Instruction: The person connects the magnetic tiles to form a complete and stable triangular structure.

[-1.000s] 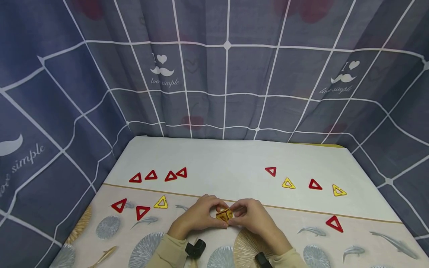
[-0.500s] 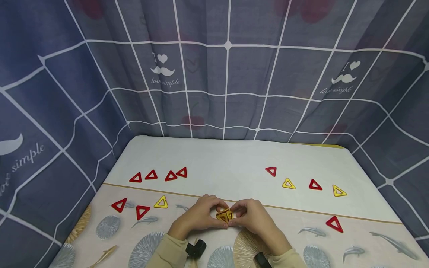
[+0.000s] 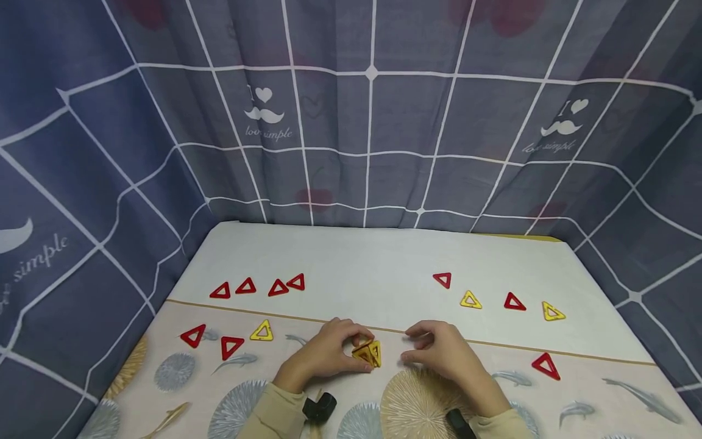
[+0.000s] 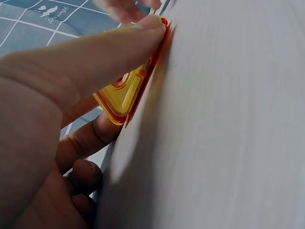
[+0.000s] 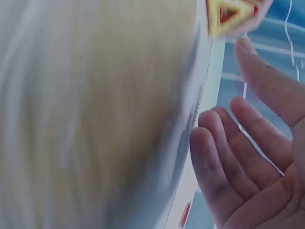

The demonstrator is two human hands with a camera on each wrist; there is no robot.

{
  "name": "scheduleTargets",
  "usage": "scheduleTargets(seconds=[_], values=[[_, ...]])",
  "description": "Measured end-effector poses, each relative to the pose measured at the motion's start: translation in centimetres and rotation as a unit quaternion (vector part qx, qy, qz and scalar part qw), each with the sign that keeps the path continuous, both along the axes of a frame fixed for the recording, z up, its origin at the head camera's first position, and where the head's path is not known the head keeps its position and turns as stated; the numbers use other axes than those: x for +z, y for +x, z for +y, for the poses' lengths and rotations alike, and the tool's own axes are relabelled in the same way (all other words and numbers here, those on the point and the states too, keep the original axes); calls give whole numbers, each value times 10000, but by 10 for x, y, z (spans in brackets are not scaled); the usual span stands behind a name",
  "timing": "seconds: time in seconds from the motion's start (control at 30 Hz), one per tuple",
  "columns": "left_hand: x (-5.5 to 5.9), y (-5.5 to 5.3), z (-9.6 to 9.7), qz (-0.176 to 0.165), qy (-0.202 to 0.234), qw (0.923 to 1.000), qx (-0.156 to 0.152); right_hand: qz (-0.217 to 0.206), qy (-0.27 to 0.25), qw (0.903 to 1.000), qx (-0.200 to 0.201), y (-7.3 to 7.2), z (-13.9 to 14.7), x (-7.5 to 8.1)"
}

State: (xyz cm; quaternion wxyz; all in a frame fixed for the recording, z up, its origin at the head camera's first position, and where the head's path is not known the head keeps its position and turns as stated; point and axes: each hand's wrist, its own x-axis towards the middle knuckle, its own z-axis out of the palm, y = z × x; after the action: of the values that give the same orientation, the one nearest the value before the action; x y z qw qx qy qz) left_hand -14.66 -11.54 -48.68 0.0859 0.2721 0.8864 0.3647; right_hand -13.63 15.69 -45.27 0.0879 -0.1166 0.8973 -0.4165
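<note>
Near the front middle of the table, my left hand (image 3: 331, 352) pinches a small solid shape of joined triangle tiles (image 3: 369, 352), yellow with red showing. The left wrist view has the thumb pressed along one yellow face of these triangle tiles (image 4: 120, 100), with a red layer against it and fingers behind. My right hand (image 3: 440, 350) is apart from them, a short way to the right. In the right wrist view, that right hand (image 5: 252, 148) has its fingers extended and holds nothing; the yellow side of the tiles (image 5: 228, 16) shows beyond its thumb.
Loose red triangle tiles (image 3: 233, 347) and a yellow one (image 3: 261, 330) lie to the left, with several more red ones (image 3: 246, 285) farther back. On the right are other yellow tiles (image 3: 470, 300) and red tiles (image 3: 546, 366). A grid-patterned curtain (image 3: 340, 116) surrounds the table.
My right hand has let go of the joined tiles and moved to the right. The left hand keeps its hold in the same place, and the loose tiles lie as before.
</note>
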Motion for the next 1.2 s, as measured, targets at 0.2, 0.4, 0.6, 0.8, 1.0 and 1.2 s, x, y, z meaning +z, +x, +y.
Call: scheduleTargets(seconds=[0.2,0.4,0.6,0.8,1.0,1.2], values=[[1,1,3,-187,-35,9997,135,36,478,9965,-682,2,47,6],[2,2,0,-148,-68,9998,147,95,1143,9870,-1125,6,97,11],[7,5,-16,-128,-90,9995,263,-32,1517,9773,-1482,13,144,7],[12,8,-31,-33,-134,9989,442,-58,1800,9707,-1589,20,189,4],[14,10,-41,-220,-211,9978,586,-312,1650,9711,-1694,26,221,1],[14,10,-49,-100,-347,9964,769,-716,1497,9714,-1696,28,232,-9]])
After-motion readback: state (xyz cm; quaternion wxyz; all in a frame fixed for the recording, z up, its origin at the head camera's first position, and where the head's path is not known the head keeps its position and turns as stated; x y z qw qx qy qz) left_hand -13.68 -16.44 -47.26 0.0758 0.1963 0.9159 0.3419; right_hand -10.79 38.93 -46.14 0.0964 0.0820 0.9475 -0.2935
